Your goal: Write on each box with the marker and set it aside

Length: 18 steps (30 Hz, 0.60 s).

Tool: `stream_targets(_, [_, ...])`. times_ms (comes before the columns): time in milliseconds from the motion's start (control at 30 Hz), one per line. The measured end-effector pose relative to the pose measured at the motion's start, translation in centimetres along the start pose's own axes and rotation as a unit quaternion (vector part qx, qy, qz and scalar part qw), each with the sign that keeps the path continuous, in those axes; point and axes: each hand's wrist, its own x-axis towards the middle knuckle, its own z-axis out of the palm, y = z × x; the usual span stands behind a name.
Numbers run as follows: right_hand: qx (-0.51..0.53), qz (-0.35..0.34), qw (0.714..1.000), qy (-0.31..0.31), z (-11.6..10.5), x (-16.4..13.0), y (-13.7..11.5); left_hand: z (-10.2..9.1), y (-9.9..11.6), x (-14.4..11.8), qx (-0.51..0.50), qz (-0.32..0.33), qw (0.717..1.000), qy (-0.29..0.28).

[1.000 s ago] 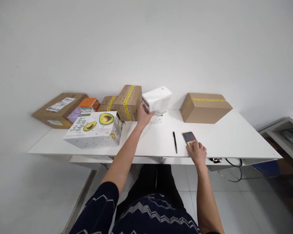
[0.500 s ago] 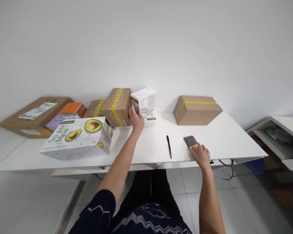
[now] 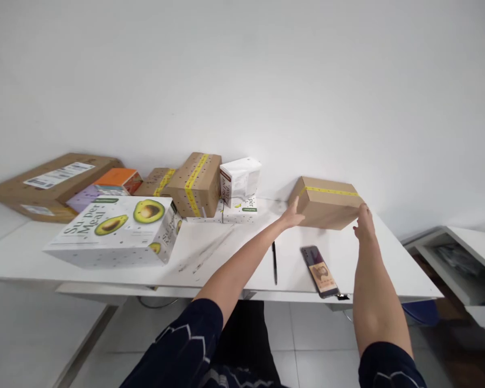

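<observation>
Both hands at carton; avocado box: "Su per Meal".

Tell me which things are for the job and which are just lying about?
Job, it seems:
- plain brown box between left hand and right hand
- perhaps avocado box, spotted brown box, small white box

Probably just lying about:
- black pen
- phone

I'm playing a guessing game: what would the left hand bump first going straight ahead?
The left hand would probably meet the brown box between the hands; whether they touch is unclear.
</observation>
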Motion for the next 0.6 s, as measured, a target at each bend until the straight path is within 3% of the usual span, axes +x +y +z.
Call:
stream_targets(100, [0.104, 0.142, 0.984, -0.038, -0.7, -1.9, -1.1, -0.4, 1.3, 0.1, -0.015, 0.018, 1.0, -0.014])
stream_targets(233, [0.199, 0.147, 0.969, -0.025, -2.4, -6.8, -2.5, -2.7, 2.8, -3.9, -0.015, 0.066, 0.997, 0.034])
stream_targets(333, [0.263, 0.074, 0.962, -0.002, -3.5, -13.2, -4.3, -5.5, 4.3, -10.7, 0.008, 0.139, 0.986, 0.095])
stream_targets(467, [0.345, -0.039, 0.938, 0.009, -3.7, -24.7, -6.6, -9.0, 5.8, -22.6, 0.023, 0.206, 0.961, 0.182])
stream_targets(600, [0.385, -0.055, 0.921, -0.034, -1.6, -34.1, -6.3, -11.5, 3.6, -31.2, 0.019, 0.256, 0.906, 0.337])
